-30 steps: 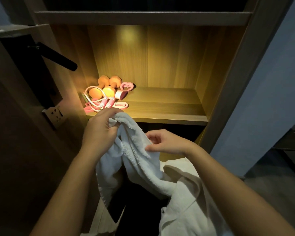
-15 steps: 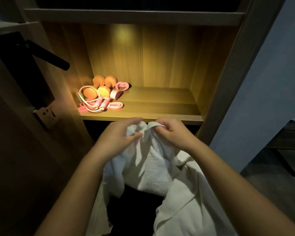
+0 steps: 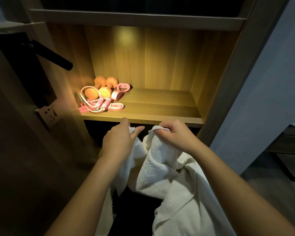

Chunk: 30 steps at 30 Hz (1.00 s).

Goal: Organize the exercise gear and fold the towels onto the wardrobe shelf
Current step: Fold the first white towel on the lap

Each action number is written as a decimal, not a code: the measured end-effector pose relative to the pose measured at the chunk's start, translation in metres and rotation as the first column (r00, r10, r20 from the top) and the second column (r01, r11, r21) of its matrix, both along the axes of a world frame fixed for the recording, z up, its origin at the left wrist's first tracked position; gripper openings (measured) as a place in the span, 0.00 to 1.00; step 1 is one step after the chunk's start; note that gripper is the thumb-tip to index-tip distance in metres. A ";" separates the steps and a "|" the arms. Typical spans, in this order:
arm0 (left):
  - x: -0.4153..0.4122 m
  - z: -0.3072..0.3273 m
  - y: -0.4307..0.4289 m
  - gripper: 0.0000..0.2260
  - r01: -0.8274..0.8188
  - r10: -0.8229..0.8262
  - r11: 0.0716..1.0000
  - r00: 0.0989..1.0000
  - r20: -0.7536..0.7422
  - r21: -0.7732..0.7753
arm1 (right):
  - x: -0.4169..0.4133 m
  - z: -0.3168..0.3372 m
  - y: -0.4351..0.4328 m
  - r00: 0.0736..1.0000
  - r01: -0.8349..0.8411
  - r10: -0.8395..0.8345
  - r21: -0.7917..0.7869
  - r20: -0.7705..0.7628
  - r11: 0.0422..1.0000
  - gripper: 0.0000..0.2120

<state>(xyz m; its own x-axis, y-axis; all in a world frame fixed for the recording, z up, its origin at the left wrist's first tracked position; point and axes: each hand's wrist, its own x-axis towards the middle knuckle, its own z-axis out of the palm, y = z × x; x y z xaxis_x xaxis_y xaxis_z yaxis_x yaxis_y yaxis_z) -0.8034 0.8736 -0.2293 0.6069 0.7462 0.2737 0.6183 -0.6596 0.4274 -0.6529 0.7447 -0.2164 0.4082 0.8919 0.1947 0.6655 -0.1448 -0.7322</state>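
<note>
Head view: the left hand [image 3: 121,138] and right hand [image 3: 175,135], each pinching a corner of the white towel [image 3: 157,167], have pulled apart just below the near edge of the shelf [image 3: 160,109], likely stretching it for folding.

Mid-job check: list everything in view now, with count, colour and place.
dumbbells: two, orange, shelf back left
jump rope: one, pink handles, pale cord, before the dumbbells
heart-shaped ring: one, pink, right of dumbbells
flat band: at least one, pink, shelf front left
shelf: one, lit wood, wardrobe middle
towel: one, white, held below shelf edge
other cloth: white, count unclear, lower right
door handle: one, black, upper left
wall socket: one, pale, left
left hand: one, pinches towel corner
right hand: one, pinches another towel corner
</note>
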 end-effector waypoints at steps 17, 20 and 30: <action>-0.004 -0.009 0.003 0.18 0.361 -0.256 0.914 0.868 0.426 -0.185 | -0.017 -0.007 0.008 0.976 -0.098 0.091 -0.028 -0.197 0.995 0.07; -0.008 -0.015 0.006 0.05 0.393 -0.222 0.869 0.852 0.474 -0.299 | -0.011 -0.007 0.005 0.977 -0.065 0.057 -0.032 -0.206 0.997 0.08; 0.010 -0.007 0.001 0.15 0.603 -0.533 0.676 0.797 0.284 -0.423 | -0.005 0.002 -0.014 0.905 -0.117 0.123 0.039 -0.407 0.992 0.09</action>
<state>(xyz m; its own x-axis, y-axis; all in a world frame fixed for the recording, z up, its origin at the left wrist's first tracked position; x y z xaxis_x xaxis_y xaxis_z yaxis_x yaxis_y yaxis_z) -0.7934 0.8747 -0.2361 0.9429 0.3201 0.0925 0.1090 -0.5586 0.8222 -0.6575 0.7305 -0.2141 0.3448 0.9376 0.0462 0.3198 -0.0711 -0.9448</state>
